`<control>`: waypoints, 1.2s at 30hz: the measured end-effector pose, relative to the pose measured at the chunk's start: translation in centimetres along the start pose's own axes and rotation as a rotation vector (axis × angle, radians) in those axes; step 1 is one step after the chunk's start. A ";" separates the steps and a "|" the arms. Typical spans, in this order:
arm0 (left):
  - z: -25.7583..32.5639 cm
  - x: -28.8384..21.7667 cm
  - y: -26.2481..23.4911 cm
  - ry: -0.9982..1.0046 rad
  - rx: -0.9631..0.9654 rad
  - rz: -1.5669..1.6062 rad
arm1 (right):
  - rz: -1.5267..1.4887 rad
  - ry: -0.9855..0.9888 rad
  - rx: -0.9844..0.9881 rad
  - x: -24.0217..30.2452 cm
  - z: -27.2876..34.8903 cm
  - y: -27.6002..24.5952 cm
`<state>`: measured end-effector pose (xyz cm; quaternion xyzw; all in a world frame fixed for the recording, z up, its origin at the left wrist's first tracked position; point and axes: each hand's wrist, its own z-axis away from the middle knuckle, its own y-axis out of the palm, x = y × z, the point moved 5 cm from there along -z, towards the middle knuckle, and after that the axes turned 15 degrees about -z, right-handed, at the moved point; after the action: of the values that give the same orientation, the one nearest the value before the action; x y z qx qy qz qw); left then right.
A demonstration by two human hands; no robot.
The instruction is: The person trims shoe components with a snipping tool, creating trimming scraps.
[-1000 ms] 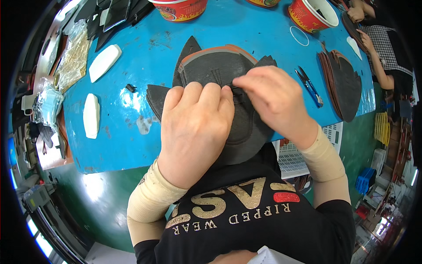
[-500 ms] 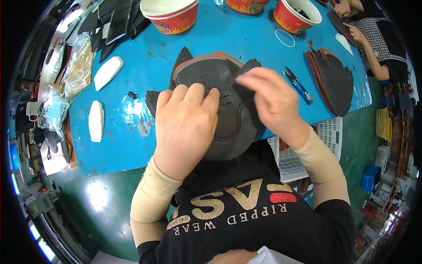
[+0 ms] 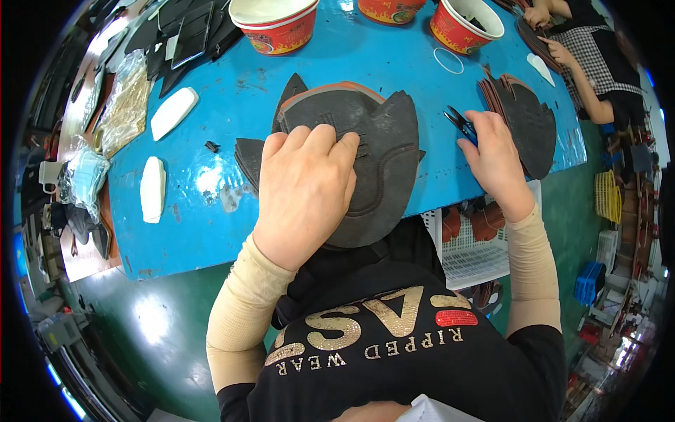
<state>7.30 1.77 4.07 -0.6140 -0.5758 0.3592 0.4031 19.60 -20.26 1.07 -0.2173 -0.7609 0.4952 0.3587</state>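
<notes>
Dark grey leather pieces (image 3: 394, 151) cut in a cat-head shape lie stacked at the table's near edge, with stitched lines on top and a reddish-brown edge showing at the back. My left hand (image 3: 306, 186) presses on their left part, its fingers curled over the stitching and hiding some of it. To the right, my right hand (image 3: 498, 158) has its thumb and fingers around the blue handles of small thread snips (image 3: 455, 119). The dark tips of the snips point away from me, to the left. How firmly they are gripped is partly hidden.
A pile of similar leather pieces (image 3: 524, 123) lies right of my right hand. Red paper tubs (image 3: 281, 35) stand at the back. Two white oblong pieces (image 3: 152, 190) and plastic bags (image 3: 126, 105) are at left. A white crate (image 3: 474, 257) sits below the table edge. A co-worker's hands (image 3: 552, 42) work at far right.
My right hand has left the leather's upper right corner and moved right onto the thread snips. That corner now shows fully. My left hand stays on the leather.
</notes>
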 end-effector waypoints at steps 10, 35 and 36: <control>0.0 0.2 0.2 0.000 0.019 0.047 | -0.970 0.442 0.215 1.8 -0.7 -1.9; -0.2 0.6 0.4 0.017 0.069 0.102 | -1.432 0.950 0.667 10.2 -1.4 2.2; -0.2 0.6 0.4 0.019 0.070 0.101 | -1.434 0.950 0.666 10.3 -1.5 2.3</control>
<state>7.72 2.34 3.76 -0.6313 -0.5273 0.3932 0.4108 13.96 -11.35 2.80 0.2402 -0.3045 0.2065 0.8983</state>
